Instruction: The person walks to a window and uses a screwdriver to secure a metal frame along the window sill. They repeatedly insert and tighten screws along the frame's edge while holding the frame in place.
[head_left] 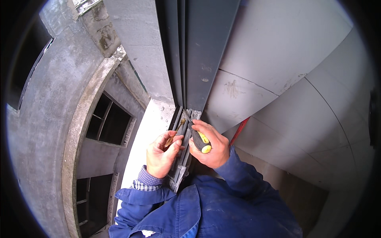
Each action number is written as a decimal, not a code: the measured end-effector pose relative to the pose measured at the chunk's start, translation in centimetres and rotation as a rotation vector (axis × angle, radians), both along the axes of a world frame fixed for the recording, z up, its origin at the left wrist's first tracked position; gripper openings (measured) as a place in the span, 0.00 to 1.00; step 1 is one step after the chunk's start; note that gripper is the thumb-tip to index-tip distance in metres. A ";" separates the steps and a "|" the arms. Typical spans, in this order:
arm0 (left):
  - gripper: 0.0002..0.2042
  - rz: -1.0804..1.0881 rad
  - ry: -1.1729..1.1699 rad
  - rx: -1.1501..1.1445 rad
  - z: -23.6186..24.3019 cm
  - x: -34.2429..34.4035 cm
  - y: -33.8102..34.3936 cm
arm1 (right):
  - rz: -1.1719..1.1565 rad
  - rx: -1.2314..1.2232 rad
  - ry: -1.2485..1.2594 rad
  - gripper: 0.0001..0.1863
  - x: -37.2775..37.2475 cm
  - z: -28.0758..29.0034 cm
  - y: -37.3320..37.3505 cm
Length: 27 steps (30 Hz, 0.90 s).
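Observation:
My right hand [211, 143] grips a screwdriver [201, 139] by its black and yellow handle. Its shaft points away from me, down at the far end of the window track [180, 156]. In the closed fingers of my left hand [162, 154] is a thin brownish-gold tool [170, 141], perhaps a small brush; its kind is hard to make out. The tool's tip lies over the track, just left of the screwdriver. Both hands are close together above the grooved grey track. Whether the screwdriver's tip touches the frame or debris there I cannot tell.
A dark grey upright window frame [202, 51] rises beyond the hands. Left of the track runs a bright white ledge [137, 146], with a concrete building [75, 103] outside. On the right are pale wall panels [274, 43] and a red bar [239, 131].

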<state>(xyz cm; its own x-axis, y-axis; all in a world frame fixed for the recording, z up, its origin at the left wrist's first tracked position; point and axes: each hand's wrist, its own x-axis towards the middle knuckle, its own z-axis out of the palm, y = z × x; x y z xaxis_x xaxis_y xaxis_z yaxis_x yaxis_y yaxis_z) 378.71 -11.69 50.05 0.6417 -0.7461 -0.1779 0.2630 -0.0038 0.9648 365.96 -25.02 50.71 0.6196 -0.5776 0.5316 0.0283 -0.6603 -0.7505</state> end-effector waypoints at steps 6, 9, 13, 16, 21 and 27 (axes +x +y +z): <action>0.14 0.030 -0.364 0.045 -1.3 0.2 -0.1 | 0.017 0.057 -0.022 0.24 -1.0 -0.6 -0.1; 0.13 0.040 -0.506 0.066 -1.2 0.2 -0.4 | 0.035 0.112 -0.033 0.25 -1.3 -0.8 -0.4; 0.12 0.055 -0.603 0.069 -1.2 0.2 -0.9 | 0.039 0.147 -0.038 0.24 -1.4 -0.5 -0.6; 0.11 0.038 -0.637 0.077 -1.2 0.1 -1.0 | 0.049 0.168 -0.045 0.24 -1.6 -0.3 -0.5; 0.10 0.045 -0.646 0.075 -0.9 0.1 -0.9 | 0.057 0.207 -0.031 0.24 -2.1 0.2 -0.2; 0.10 0.041 -0.591 0.061 -0.8 0.1 -0.8 | 0.028 0.218 -0.041 0.23 -2.0 0.0 -0.1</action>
<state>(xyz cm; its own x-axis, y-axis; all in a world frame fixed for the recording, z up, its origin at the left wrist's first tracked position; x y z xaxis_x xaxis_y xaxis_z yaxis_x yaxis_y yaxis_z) 378.83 -12.47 49.27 0.6730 -0.7183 0.1764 -0.3173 -0.0649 0.9461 363.95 -25.14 50.72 0.6171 -0.6647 0.4211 0.0777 -0.4810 -0.8733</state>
